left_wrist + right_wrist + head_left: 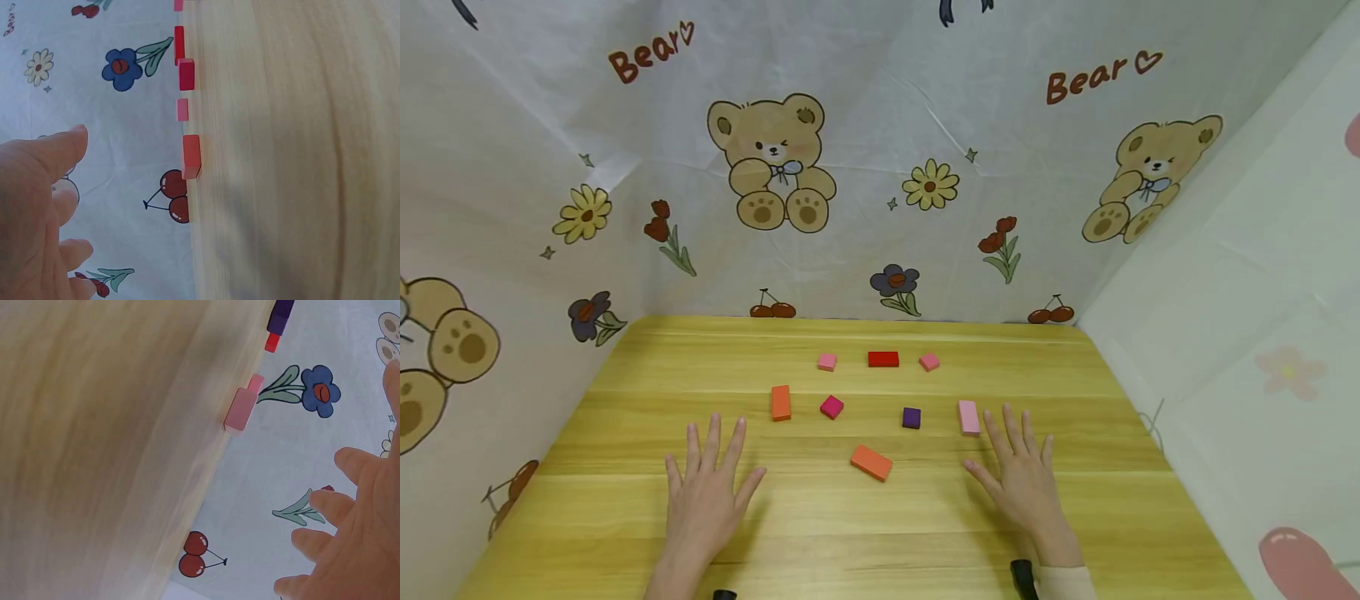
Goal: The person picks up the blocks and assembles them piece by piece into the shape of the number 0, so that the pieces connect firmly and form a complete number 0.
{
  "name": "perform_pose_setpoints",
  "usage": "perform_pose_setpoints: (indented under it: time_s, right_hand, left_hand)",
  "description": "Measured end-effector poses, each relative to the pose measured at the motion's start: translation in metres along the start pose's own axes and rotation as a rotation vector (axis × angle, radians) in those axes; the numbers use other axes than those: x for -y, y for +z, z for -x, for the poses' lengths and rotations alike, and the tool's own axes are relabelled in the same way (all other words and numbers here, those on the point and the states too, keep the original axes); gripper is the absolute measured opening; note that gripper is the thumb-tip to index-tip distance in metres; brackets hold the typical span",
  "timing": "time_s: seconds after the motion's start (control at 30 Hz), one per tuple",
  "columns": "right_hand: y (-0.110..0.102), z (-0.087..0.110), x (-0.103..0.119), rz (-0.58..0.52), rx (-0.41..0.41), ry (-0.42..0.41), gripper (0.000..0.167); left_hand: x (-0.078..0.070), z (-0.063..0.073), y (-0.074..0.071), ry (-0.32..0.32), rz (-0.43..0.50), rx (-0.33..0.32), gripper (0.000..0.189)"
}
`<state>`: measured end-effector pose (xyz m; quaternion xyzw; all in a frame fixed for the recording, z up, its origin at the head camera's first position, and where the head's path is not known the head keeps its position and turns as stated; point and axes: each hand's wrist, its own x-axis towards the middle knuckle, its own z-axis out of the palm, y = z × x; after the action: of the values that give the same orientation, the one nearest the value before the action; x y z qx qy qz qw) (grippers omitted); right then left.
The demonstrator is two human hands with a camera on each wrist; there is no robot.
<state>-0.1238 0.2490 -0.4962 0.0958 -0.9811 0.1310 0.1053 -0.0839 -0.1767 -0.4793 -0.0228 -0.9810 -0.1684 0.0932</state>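
Both hands are spread over the table with nothing in them. My left hand [703, 500] is nearest the upright-lying orange block [781, 403]. Close to the fingertips of my right hand [1024, 483] lies a light pink block [969, 418]. Between the hands sit a tilted orange block [871, 462], a dark purple cube [912, 418] and a magenta cube [832, 407]. Farther back are a red block [883, 359] and two small pink blocks, one to its left [827, 362] and one to its right [929, 362]. In the left wrist view, the left hand [37, 212] has its fingers extended.
The blocks lie on a wooden table [805, 533]. A white cloth [865, 100] printed with bears and flowers hangs behind its far edge. More pale cloth [1240, 317] stands along the right side. A black strap part [1023, 578] shows at the right wrist.
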Motion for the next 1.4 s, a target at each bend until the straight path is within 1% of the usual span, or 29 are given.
perform_pose_setpoints:
  time_s: [0.2,0.3,0.37,0.43,0.53,0.57,0.63,0.7,0.8,0.9,1.0,1.07,1.17,1.27,1.4]
  right_hand:
    - [0.000,-0.001,-0.002,-0.025,-0.023,-0.006,0.080]
    - [0.000,-0.001,-0.003,-0.073,-0.069,-0.019,0.081]
    - [-0.001,-0.002,-0.002,-0.133,-0.128,-0.044,0.083]
    - [-0.003,-0.003,0.002,-0.212,-0.202,-0.078,0.085]
    - [-0.008,-0.009,0.010,-0.346,-0.304,-0.124,0.087]
    - [-0.009,-0.010,0.014,-0.399,-0.326,-0.132,0.087]
    - [-0.010,-0.013,0.023,-0.497,-0.333,-0.125,0.084]
    - [-0.010,-0.016,0.033,-0.594,-0.310,-0.108,0.080]
    - [-0.008,-0.019,0.048,-0.736,-0.223,-0.068,0.074]
    - [-0.002,-0.023,0.062,-0.871,-0.135,-0.041,0.071]
    - [0.007,-0.027,0.072,-0.974,-0.061,-0.032,0.067]
    - [0.014,-0.031,0.077,-1.009,-0.017,-0.022,0.065]
    - [0.022,-0.034,0.083,-1.030,0.038,-0.003,0.065]
    - [0.030,-0.035,0.087,-1.027,0.079,0.018,0.067]
    - [0.040,-0.035,0.089,-1.018,0.109,0.034,0.069]
  left_hand:
    - [0.002,0.000,0.005,0.007,0.004,-0.007,0.071]
    - [0.001,-0.001,0.005,0.004,0.010,0.002,0.073]
    - [0.000,-0.003,0.006,0.009,0.033,-0.002,0.076]
    - [-0.001,-0.007,0.009,0.033,0.085,-0.039,0.079]
    - [-0.005,-0.015,0.017,0.075,0.223,-0.112,0.080]
    - [-0.006,-0.018,0.019,0.086,0.276,-0.135,0.080]
    - [-0.011,-0.025,0.025,0.098,0.381,-0.170,0.076]
    - [-0.015,-0.032,0.031,0.099,0.466,-0.199,0.071]
    - [-0.023,-0.044,0.039,0.084,0.560,-0.231,0.062]
    - [-0.031,-0.055,0.046,0.050,0.626,-0.244,0.056]
    - [-0.037,-0.066,0.052,0.010,0.695,-0.235,0.053]
    - [-0.040,-0.071,0.057,-0.011,0.733,-0.224,0.052]
    - [-0.045,-0.078,0.064,-0.022,0.778,-0.192,0.052]
    - [-0.048,-0.083,0.073,-0.018,0.796,-0.168,0.053]
    - [-0.049,-0.088,0.086,-0.012,0.798,-0.169,0.053]
